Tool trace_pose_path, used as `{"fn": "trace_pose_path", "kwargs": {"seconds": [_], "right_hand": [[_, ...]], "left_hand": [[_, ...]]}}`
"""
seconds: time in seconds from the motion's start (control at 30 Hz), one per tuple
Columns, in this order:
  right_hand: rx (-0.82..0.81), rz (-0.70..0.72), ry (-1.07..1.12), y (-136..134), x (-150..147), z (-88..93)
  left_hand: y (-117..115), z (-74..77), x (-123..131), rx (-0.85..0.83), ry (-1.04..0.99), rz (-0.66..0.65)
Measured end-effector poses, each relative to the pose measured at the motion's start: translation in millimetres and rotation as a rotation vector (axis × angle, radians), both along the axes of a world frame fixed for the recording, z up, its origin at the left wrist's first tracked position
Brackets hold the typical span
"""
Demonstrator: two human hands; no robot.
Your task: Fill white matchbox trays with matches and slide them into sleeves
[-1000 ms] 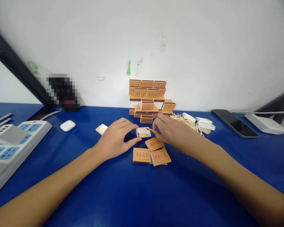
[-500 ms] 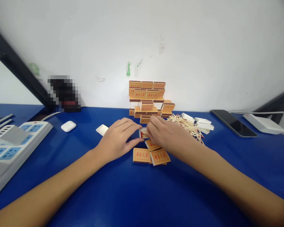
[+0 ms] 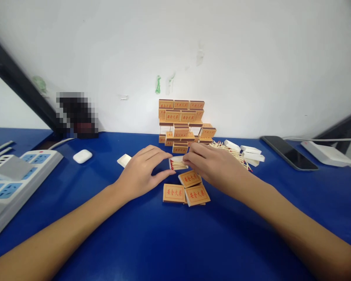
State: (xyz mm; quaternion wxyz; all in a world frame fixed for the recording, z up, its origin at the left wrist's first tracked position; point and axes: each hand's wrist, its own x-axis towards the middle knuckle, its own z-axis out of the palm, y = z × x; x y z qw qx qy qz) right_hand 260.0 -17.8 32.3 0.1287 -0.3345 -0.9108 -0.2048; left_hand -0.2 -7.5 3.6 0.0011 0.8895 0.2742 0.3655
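A white matchbox tray [image 3: 179,159] with several red-tipped matches [image 3: 179,165] lying in it is between my hands. My left hand [image 3: 144,168] grips its left end, thumb at the near corner and index finger at the far one. At the tray's right end, the bent fingers of my right hand [image 3: 210,162] are closed on it and cover that end. Just nearer to me lie several orange matchboxes, among them a left one [image 3: 174,193], a right one [image 3: 197,194] and one behind [image 3: 190,178].
Behind my hands, a stack of matchboxes [image 3: 181,116] stands against the wall. To the right are a pile of loose matches [image 3: 238,156], white trays [image 3: 253,156] and a phone [image 3: 288,153]. Leftward lie an empty tray [image 3: 123,160], a white case [image 3: 82,156] and a power strip [image 3: 45,164].
My right fingers have shifted back toward the tray's right end, so more of the matches inside and the box below now show. My left hand keeps its hold.
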Motion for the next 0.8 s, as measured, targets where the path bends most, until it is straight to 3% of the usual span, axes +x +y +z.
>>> {"fn": "trace_pose_path", "kwargs": {"seconds": [0.33, 0.8], "right_hand": [[-0.234, 0.032, 0.149, -5.7, -7.0, 1.2], [-0.214, 0.021, 0.232, -6.5, -10.5, -1.7]], "left_hand": [[-2.8, 1.6, 1.5, 0.019, 0.038, -0.019], [-2.8, 0.4, 1.8, -0.031, 0.022, -0.027]]}}
